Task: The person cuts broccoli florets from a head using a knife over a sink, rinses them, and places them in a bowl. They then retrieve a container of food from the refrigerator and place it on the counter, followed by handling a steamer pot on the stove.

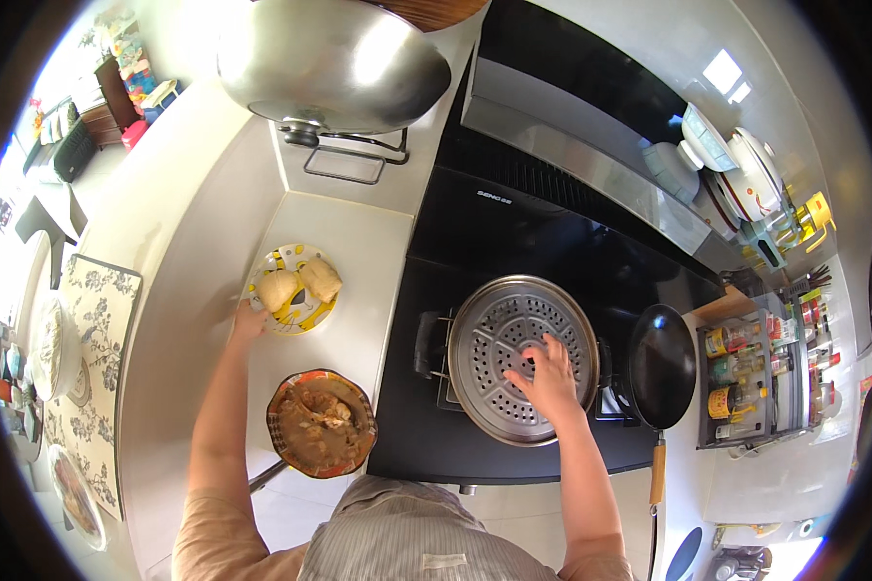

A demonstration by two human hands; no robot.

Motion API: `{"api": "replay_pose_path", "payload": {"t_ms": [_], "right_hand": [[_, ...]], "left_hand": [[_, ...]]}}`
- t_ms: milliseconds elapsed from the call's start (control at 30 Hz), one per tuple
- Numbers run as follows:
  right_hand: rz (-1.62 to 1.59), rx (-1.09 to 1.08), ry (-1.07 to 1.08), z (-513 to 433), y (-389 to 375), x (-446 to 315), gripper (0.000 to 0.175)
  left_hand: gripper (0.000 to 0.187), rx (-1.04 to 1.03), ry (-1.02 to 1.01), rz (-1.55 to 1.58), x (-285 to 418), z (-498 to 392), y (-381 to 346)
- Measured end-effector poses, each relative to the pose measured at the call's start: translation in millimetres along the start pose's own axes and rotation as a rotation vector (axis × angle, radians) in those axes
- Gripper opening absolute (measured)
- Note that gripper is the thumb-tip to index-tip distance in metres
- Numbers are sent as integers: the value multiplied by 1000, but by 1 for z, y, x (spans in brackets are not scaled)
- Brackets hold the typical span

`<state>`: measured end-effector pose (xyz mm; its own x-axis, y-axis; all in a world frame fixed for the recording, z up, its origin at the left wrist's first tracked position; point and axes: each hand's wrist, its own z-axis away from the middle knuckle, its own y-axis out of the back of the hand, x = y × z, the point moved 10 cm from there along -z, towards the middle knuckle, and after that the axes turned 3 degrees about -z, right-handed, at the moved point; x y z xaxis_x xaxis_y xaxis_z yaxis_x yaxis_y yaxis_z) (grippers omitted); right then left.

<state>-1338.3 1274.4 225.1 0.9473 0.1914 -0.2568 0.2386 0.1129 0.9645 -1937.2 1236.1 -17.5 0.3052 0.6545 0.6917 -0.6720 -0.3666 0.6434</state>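
My left hand point(250, 319) grips the left rim of a white plate with a yellow pattern point(299, 317), at the light counter. Two pale pieces, apparently dough or buns, lie on it: one on the left point(276, 290), one on the right point(321, 279). Over a round metal steamer tray with many holes point(490, 363), my right hand point(552, 378) spreads its fingers and holds nothing. Whether its fingertips touch the tray is hard to tell. The tray sits in a steel pot point(459, 407) on the black stove point(407, 436).
Near the counter's front stands a patterned bowl of brown stew point(322, 421). A black frying pan point(663, 367) with a wooden handle is right of the pot. Beyond it is a rack of bottles point(734, 378). A large wok point(334, 65) hangs at the back, beside the range hood point(574, 123).
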Motion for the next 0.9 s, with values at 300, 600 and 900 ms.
{"api": "replay_pose_path", "payload": {"t_ms": [300, 600, 900], "right_hand": [[-108, 13, 34, -5, -19, 16, 40], [-176, 161, 163, 3, 29, -30, 36], [-142, 114, 494, -13, 61, -191, 44]], "left_hand": [[48, 170, -309, 161, 14, 86, 33], [27, -149, -331, 595, 103, 254, 13], [44, -840, -190, 1096, 206, 345, -24]]}}
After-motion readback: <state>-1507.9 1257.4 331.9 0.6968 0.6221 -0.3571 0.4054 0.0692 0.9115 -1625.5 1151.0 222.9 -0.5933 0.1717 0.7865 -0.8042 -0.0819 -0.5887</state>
